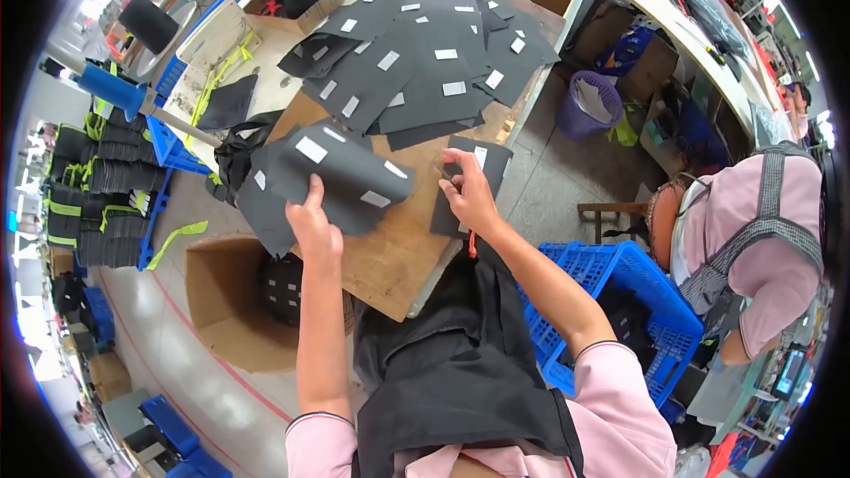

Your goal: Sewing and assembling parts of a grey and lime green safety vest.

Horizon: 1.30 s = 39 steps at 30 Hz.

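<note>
My left hand [314,226] grips a dark grey flat piece [341,173] with white rectangular patches, thumb on top and fingers hidden beneath. That piece is curved and slightly blurred, raised over the left part of a brown board [381,265]. My right hand [469,190] is closed, its fingertips pinched around something small and dark that I cannot make out. Under the right hand lies another dark piece [496,164] with white patches, near the board's right edge. Beyond both hands, a spread pile of similar dark pieces [416,62] covers the far board.
A cardboard box [212,301] stands low at the left, a blue crate [651,296] at the right. A blue-sleeved metal pole [115,93] juts in from the left. A purple bin [589,106] sits under the right-hand table. Someone in pink [744,221] works at the right.
</note>
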Each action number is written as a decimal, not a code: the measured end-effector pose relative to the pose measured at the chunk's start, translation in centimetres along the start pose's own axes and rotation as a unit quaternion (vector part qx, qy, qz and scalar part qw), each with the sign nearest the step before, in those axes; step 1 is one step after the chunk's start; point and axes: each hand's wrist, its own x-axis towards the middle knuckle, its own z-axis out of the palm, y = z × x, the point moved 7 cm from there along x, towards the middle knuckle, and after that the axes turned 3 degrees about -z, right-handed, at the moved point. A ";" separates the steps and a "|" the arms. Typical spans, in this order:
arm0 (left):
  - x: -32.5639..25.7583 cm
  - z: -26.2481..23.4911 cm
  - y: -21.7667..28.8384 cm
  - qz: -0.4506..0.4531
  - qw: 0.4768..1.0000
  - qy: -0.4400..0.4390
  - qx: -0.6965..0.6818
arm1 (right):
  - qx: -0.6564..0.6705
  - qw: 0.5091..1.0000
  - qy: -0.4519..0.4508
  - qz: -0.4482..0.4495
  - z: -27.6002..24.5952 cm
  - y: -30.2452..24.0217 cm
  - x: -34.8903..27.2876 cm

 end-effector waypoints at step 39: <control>-11.4 -5.8 -0.3 -0.178 0.983 -0.048 0.019 | -0.189 0.942 -0.107 -0.255 3.8 -4.8 8.4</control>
